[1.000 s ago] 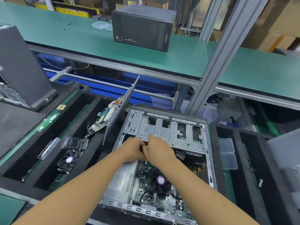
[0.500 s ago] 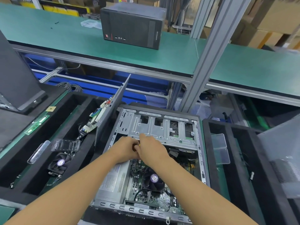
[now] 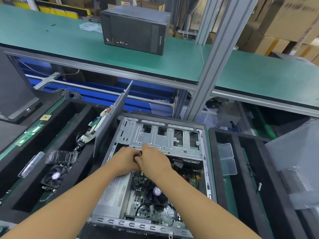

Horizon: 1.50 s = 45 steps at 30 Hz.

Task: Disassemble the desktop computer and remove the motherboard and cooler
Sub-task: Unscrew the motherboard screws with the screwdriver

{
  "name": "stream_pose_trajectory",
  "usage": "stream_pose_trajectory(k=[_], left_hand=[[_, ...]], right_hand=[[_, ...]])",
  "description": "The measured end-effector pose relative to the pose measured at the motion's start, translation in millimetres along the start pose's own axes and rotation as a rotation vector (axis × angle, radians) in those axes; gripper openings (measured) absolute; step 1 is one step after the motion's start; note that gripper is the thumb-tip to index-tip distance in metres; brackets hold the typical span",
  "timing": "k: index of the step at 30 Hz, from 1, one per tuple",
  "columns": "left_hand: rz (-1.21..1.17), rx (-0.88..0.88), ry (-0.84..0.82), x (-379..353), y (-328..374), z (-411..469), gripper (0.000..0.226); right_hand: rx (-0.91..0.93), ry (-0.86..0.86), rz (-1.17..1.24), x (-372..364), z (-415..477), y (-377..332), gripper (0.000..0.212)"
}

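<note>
An open desktop case [image 3: 206, 171] lies in front of me with its side panel off. Inside it lie the green motherboard [image 3: 155, 213], a black cooler [image 3: 156, 192] with a purple hub label, a silver power supply [image 3: 114, 194] and a metal drive cage [image 3: 155, 137]. My left hand [image 3: 125, 160] and my right hand [image 3: 154, 161] meet at the near edge of the cage, fingers curled together round a small yellow part that is mostly hidden between them.
A grey side panel [image 3: 114, 118] leans at the case's left. Black foam trays on the left hold a loose fan [image 3: 53, 175], circuit boards and clear plastic boxes [image 3: 61, 156]; another tray [image 3: 245, 169] stands on the right. A second black tower [image 3: 134, 28] sits on the green shelf behind.
The hands stay together at the cage edge, with only small finger shifts. The view has drifted slightly with my head.
</note>
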<state>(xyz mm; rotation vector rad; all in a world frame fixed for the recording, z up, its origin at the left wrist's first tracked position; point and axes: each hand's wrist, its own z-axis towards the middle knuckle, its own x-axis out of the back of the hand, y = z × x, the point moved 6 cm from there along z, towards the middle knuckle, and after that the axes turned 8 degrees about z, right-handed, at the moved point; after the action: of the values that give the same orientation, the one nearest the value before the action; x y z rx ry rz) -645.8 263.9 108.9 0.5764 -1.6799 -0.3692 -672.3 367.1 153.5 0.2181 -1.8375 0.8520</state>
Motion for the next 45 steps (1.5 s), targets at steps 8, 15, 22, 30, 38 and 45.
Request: stream_pose_trajectory(k=[8, 15, 22, 30, 38, 45], left_hand=[[-0.013, -0.044, -0.033, -0.7, 1.4, -1.5, 0.019], [-0.025, -0.049, -0.035, -2.3, 1.4, 0.0, 0.012], [0.011, -0.017, 0.011, -0.3, -2.0, -1.9, 0.013], [-0.042, -0.029, -0.004, -1.0, 2.9, -4.9, 0.010], [0.019, 0.003, -0.013, -1.8, -1.2, 0.2, 0.018], [-0.004, -0.032, -0.046, -0.9, 0.3, -0.1, 0.008]], right_hand=[[0.004, -0.064, 0.103, 0.0, -0.4, -1.2, 0.032], [-0.018, 0.028, 0.000, 1.6, 2.2, 5.6, 0.041], [0.069, -0.090, 0.122, -1.1, 7.6, -1.3, 0.024], [-0.016, -0.005, 0.044, -1.5, 7.1, 4.1, 0.031], [-0.040, -0.069, 0.170, -6.4, 7.8, 4.2, 0.038], [-0.022, -0.045, 0.067, -6.4, 8.3, 4.5, 0.033]])
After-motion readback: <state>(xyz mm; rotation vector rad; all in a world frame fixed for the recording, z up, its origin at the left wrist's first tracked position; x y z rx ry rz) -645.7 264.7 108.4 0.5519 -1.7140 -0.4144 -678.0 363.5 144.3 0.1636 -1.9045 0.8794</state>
